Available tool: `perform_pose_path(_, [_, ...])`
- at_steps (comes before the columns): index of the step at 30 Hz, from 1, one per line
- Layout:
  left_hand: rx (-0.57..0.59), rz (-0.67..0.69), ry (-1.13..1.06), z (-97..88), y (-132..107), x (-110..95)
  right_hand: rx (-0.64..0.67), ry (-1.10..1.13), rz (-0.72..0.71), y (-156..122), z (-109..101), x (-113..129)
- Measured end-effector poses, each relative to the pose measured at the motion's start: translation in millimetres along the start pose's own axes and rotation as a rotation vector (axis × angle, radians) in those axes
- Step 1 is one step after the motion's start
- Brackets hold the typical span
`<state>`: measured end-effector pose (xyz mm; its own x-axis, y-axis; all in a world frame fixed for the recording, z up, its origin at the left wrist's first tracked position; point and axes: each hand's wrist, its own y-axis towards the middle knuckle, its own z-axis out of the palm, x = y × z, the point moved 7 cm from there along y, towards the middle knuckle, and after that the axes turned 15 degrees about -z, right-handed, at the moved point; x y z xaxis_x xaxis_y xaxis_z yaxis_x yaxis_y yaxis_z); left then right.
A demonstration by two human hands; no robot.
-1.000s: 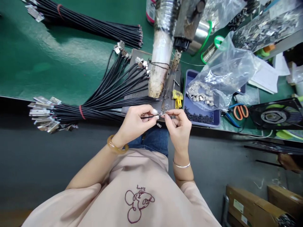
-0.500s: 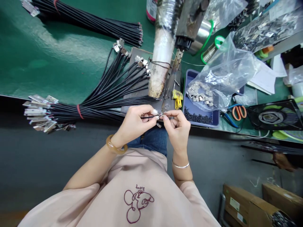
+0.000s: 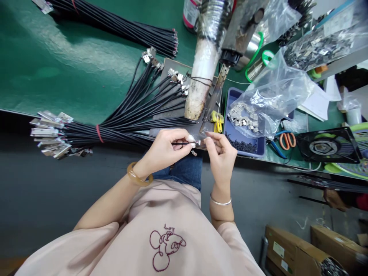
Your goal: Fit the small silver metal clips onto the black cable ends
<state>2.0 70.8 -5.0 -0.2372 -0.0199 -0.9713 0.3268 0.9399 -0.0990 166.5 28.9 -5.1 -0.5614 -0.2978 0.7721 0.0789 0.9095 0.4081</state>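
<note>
My left hand [image 3: 166,148] pinches the end of a thin black wire [image 3: 181,143] at the green bench's front edge. My right hand [image 3: 220,152] is closed in a pinch just to its right, holding a small metal clip [image 3: 204,135] near the wire's tip. Both hands sit under the tip of a soldering iron [image 3: 214,97] fixed on a wrapped stand [image 3: 202,76]. A banded bundle of black wires with metal tabs [image 3: 94,132] fans out to the left of my left hand.
A second wire bundle [image 3: 120,27] lies at the back. A blue tray [image 3: 244,143] holds small black parts and a plastic bag of metal clips [image 3: 258,105]. Orange-handled pliers [image 3: 283,138], a black fan [image 3: 327,145] and cardboard boxes [image 3: 296,253] are to the right.
My hands have drawn slightly apart; the right hand moved a little to the right and up. The view shifted slightly.
</note>
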Motion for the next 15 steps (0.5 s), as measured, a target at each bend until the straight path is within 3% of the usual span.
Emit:
perform_pose_path(3, [0.013,0.028,0.012,-1.1,0,-2,0.074,-0.006,-0.056,3,4,5])
perform_pose_path(8, [-0.084,0.070,-0.005,-1.2,-4,-8,0.004,-0.212,-0.401,3,0,33])
perform_pose_path(10, [-0.130,0.072,-0.008,-0.1,-5,-10,-0.052,-0.219,-0.390,2,-7,34])
perform_pose_path(15, [-0.214,0.077,-0.013,-0.1,-7,-13,-0.296,0.046,-0.207,-4,-32,28])
